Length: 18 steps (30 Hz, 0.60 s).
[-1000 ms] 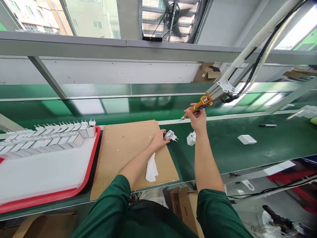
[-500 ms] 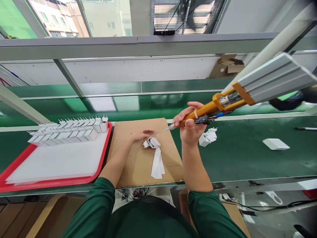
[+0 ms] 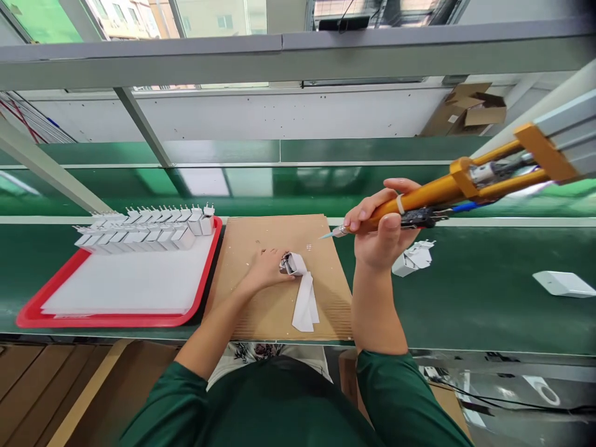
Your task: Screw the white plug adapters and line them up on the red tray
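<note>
A small white plug housing [image 3: 293, 264] is boxy and angular, with an open face through which darker inner parts show; finer detail is too small to read. Its near end meets a folded white strip [image 3: 305, 304], which trails toward the wearer. The orange dispensing tool [image 3: 431, 194] has a slender body, a pale collar, a dark switch on its underside and a thin bluish tip.

The housing and strip lie on a brown cardboard sheet [image 3: 242, 239], flecked with pale specks, atop a green table [image 3: 484, 316]. To the left, a red-rimmed tray [image 3: 116, 321] bears rows of white plugs [image 3: 144, 234], prongs upward. To the right lie another white plug [image 3: 412, 258] and a flat white piece [image 3: 563, 284]. Behind run a metal rail [image 3: 186, 59], windows [image 3: 223, 18] and an open carton [image 3: 479, 113].

The left grip [image 3: 269, 268] pinches the housing at its left end, between thumb and fingers. The right grip [image 3: 382, 226] is wrapped around the tool, whose tip hangs above the cardboard, to the right of the housing and apart from it.
</note>
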### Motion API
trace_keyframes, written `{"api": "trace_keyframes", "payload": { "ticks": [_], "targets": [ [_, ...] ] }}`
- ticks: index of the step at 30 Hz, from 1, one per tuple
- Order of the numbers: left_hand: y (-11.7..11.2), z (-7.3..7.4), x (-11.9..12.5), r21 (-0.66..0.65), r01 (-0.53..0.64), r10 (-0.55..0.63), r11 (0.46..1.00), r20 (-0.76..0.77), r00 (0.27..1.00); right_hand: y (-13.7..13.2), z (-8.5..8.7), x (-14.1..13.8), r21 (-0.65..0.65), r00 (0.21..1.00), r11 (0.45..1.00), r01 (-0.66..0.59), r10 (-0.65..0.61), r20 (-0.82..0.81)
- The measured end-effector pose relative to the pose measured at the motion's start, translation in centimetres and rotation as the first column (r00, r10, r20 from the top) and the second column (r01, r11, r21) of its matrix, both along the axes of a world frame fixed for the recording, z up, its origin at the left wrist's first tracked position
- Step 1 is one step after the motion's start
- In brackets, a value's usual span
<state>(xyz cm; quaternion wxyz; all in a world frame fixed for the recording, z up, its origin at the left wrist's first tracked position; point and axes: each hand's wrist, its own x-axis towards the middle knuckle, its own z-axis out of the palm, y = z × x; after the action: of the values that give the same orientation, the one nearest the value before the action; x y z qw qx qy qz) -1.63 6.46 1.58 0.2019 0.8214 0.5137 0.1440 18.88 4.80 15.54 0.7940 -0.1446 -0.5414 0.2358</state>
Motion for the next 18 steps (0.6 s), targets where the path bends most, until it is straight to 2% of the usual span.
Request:
{"api": "trace_keyframes", "payload": {
  "ticks": [2, 5, 7, 9, 11, 13, 14, 16, 18],
  "targets": [
    [1.0, 1.5, -0.6, -0.013, 0.128, -0.128, 0.992, -0.068, 0.989, -0.2, 0.0, 0.0, -0.004, 1.0, 1.0, 0.002, -0.002, 0.009],
    [2.6, 3.8, -0.7, -0.108, 0.283, -0.296, 0.953, -0.136, 0.945, -0.4, 0.0, -0.1, -0.004, 1.0, 1.0, 0.006, -0.006, 0.017],
    [3.2, 4.8, -0.3, -0.135, 0.328, -0.347, 0.935, -0.156, 0.925, -0.5, 0.0, -0.1, -0.012, 1.0, 1.0, 0.018, -0.018, 0.021],
    [3.1, 5.2, -0.1, -0.112, 0.334, -0.349, 0.936, -0.161, 0.923, -0.6, 0.1, -0.1, -0.02, 0.999, 0.999, 0.03, -0.03, 0.022],
    [2.3, 4.7, -0.3, -0.061, 0.311, -0.316, 0.949, -0.117, 0.942, -0.8, 0.2, -0.2, -0.021, 0.999, 0.999, 0.032, -0.031, 0.019],
    [1.0, 3.4, -0.9, -0.014, 0.251, -0.251, 0.968, 0.004, 0.968, -0.9, 0.3, -0.2, -0.019, 1.0, 1.0, 0.018, -0.018, 0.012],
    [0.4, 2.6, -1.2, -0.01, 0.191, -0.189, 0.982, 0.081, 0.979, -1.0, 0.3, -0.2, -0.014, 1.0, 1.0, 0.008, -0.007, 0.013],
    [-0.6, 0.6, -1.6, -0.062, 0.007, 0.006, 0.998, 0.211, 0.977, -1.1, 0.4, -0.2, 0.001, 1.0, 1.0, -0.002, 0.002, 0.028],
    [-1.2, -1.2, -1.3, -0.135, -0.148, 0.18, 0.98, 0.273, 0.945, -1.2, 0.4, -0.1, 0.018, 0.999, 1.0, 0.002, -0.003, 0.053]
  ]
}}
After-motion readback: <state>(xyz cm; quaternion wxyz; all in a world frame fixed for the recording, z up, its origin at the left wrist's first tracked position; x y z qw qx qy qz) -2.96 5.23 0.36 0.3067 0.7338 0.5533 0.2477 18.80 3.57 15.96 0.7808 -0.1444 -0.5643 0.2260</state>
